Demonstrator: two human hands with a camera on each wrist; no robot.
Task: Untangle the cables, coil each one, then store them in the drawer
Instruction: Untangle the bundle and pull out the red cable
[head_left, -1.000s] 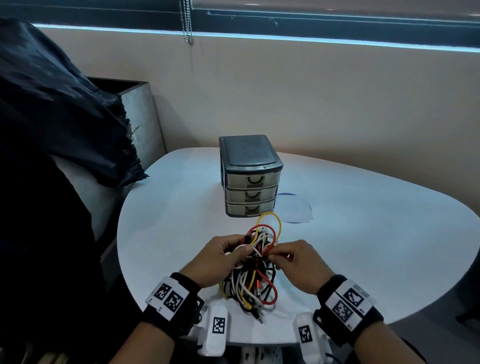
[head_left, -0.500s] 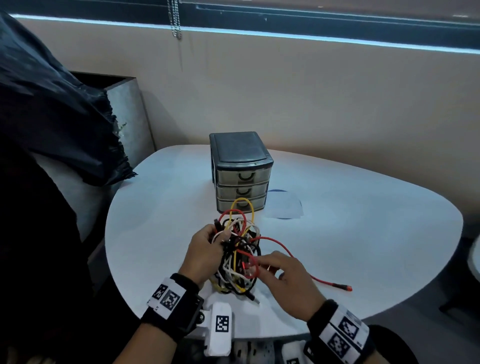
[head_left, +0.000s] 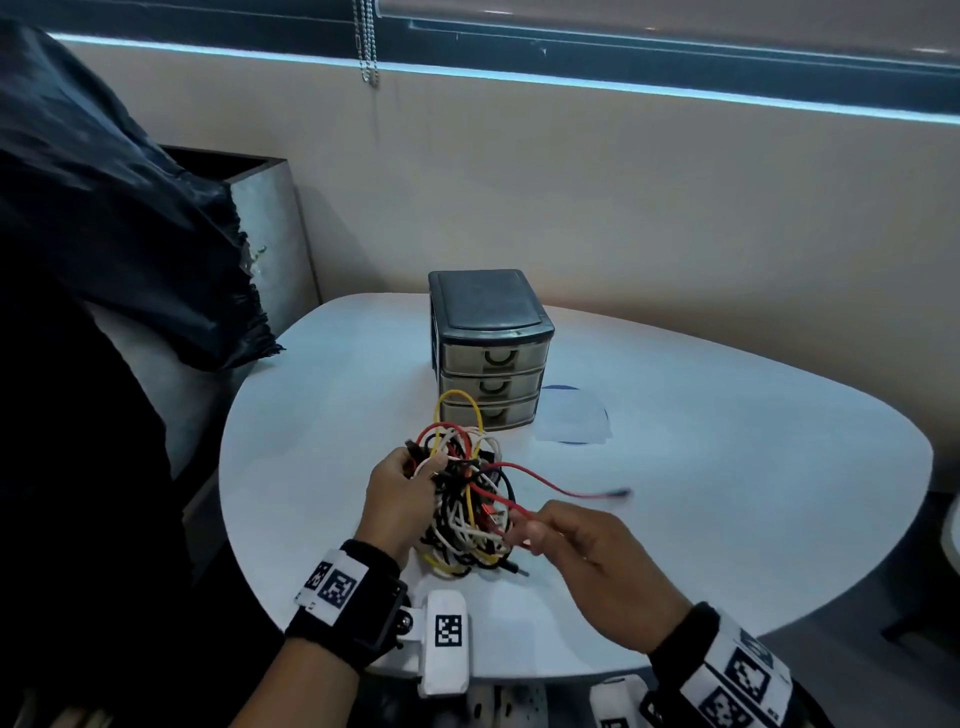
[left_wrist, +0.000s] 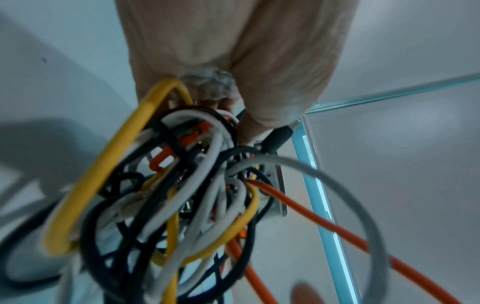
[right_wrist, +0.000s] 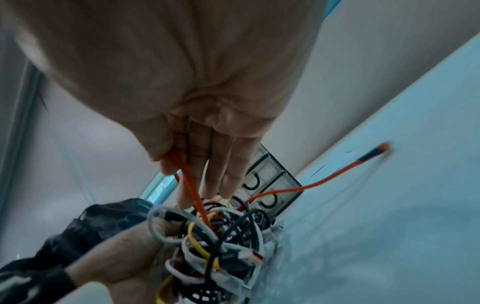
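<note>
A tangle of cables in red, yellow, white and black stands on the white table, near its front edge. My left hand grips the bundle from its left side. My right hand pinches the red cable between thumb and fingers. Its free end trails rightward over the table, blurred. The small dark unit of three drawers stands behind the tangle, all its drawers closed.
A white sheet of paper lies right of the drawers. A black plastic bag over a grey bin stands to the left of the table. A beige wall runs behind.
My right hand has drawn the red cable out of the bundle to the right and towards me. Its free end has swung back over the table. The left hand keeps hold of the tangle.
</note>
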